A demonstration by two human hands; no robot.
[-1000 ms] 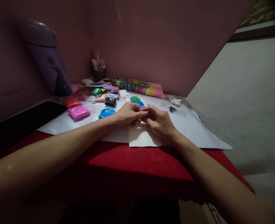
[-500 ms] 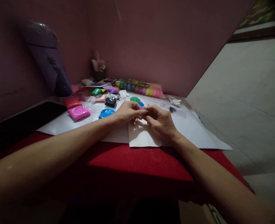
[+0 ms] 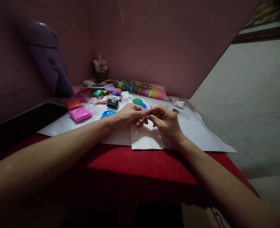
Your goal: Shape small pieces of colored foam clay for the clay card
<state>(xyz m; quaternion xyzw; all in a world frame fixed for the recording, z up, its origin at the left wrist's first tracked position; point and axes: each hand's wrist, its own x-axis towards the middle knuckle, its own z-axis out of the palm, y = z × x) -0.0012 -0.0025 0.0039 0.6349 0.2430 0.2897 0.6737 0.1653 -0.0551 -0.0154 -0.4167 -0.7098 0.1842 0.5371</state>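
Observation:
My left hand point(image 3: 133, 114) and my right hand point(image 3: 165, 120) meet at the fingertips above a small white sheet point(image 3: 142, 141). Thumb and forefinger of each are pinched together; whatever lies between them is too small or hidden to name. Just beyond the fingers, a green clay piece point(image 3: 137, 101) and a blue clay piece point(image 3: 142, 105) rest on the sheet, partly covered by my hands. A blue clay packet point(image 3: 108, 114) lies left of my left hand, with a black clay packet point(image 3: 112, 103) behind it. Right of my right hand is a small black bit point(image 3: 175, 110).
Pink point(image 3: 80, 114) and red clay packets point(image 3: 72, 104) lie at the left beside a dark flat panel point(image 3: 51, 114). A long pack of coloured clay point(image 3: 142, 88) lies along the wall. A purple container point(image 3: 50, 63) stands at the left back; crumpled tissue point(image 3: 178, 102) sits at the right.
Both hands stay at almost the same place. My fingers have shifted slightly against each other, and the right hand's lower fingers now show below the pinch.

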